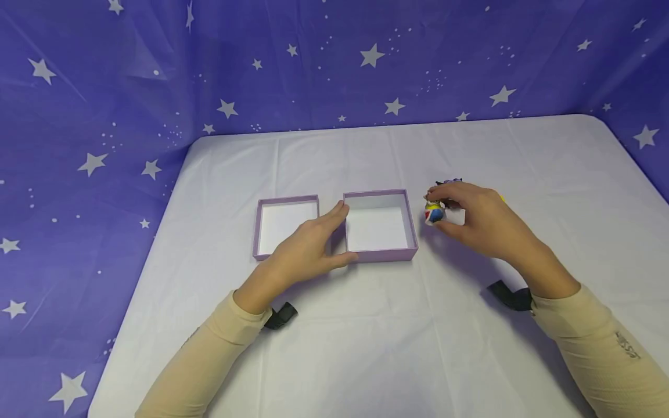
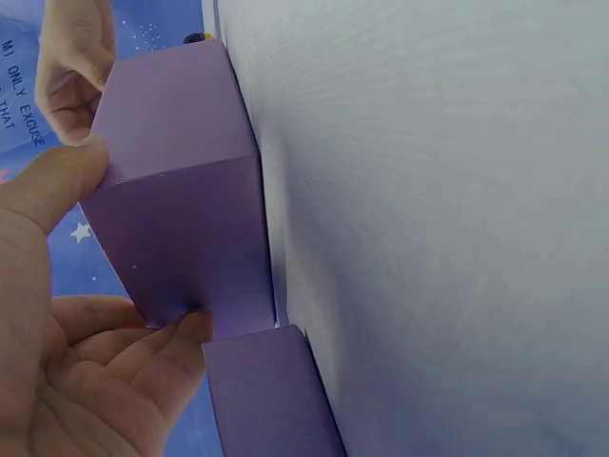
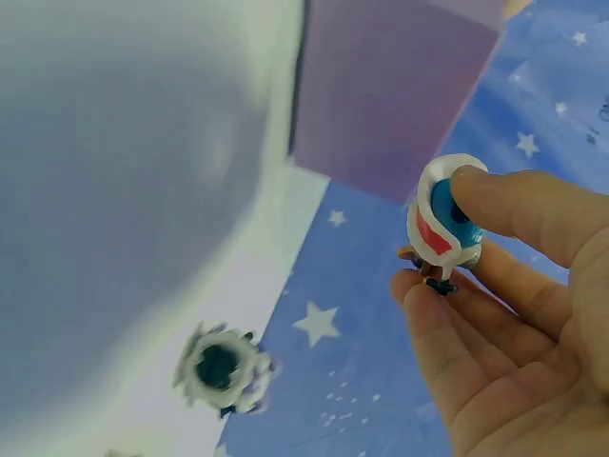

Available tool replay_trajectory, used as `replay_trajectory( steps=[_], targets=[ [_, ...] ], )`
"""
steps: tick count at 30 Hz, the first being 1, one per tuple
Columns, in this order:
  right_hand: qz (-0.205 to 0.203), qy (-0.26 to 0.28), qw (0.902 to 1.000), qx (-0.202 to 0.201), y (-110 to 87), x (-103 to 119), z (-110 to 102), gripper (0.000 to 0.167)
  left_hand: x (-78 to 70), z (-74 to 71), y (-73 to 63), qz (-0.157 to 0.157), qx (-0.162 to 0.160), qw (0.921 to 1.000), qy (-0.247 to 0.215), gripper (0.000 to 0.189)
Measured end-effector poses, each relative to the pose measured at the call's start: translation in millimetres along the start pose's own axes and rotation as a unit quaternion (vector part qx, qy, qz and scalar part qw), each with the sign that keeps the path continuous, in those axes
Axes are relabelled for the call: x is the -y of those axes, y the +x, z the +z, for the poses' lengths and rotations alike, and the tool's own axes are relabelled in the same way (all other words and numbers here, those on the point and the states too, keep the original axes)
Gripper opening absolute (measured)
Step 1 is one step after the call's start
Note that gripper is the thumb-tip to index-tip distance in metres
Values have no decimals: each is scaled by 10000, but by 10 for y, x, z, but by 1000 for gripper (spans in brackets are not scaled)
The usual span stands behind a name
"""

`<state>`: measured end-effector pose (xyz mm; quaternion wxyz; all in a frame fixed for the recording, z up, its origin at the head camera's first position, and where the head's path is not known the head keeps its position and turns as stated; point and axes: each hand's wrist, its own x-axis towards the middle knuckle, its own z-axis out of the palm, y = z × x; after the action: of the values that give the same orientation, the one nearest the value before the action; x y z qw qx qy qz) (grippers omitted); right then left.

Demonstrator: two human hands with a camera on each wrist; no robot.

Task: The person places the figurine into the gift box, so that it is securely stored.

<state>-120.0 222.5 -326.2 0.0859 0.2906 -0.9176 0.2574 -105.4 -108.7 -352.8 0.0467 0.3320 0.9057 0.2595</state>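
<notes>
My left hand (image 1: 308,249) grips the left side of an open lilac box (image 1: 384,255), thumb at its front corner and fingers at its back corner. The left wrist view shows the thumb on the upper edge of the box (image 2: 181,114). To the right of the box, my right hand (image 1: 486,223) pinches a small figurine (image 1: 434,213) between thumb and fingers. In the right wrist view this figurine (image 3: 447,214) shows white, blue and red parts. Another small figurine (image 3: 221,367), blurred, white and dark, is on the table; the right hand partly hides it in the head view.
A shallower lilac tray or lid (image 1: 256,229) with a white inside lies left of the box. White cloth covers the table (image 1: 366,348). Purple star-printed curtains (image 1: 313,75) stand behind and at the sides. Black straps (image 1: 512,296) stick out near the wrists.
</notes>
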Motion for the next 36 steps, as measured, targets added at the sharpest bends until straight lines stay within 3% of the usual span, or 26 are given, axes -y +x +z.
replay_trajectory(
  steps=[9, 36],
  targets=[
    [-202, 281, 9994, 13, 91, 195, 9, 44, -6, -3, -2, -28, -7, 10000, 7, 93],
    [-484, 167, 9969, 598, 269, 462, 228, 41, -7, 1, -13, -81, 0, 10000, 37, 92]
  ],
)
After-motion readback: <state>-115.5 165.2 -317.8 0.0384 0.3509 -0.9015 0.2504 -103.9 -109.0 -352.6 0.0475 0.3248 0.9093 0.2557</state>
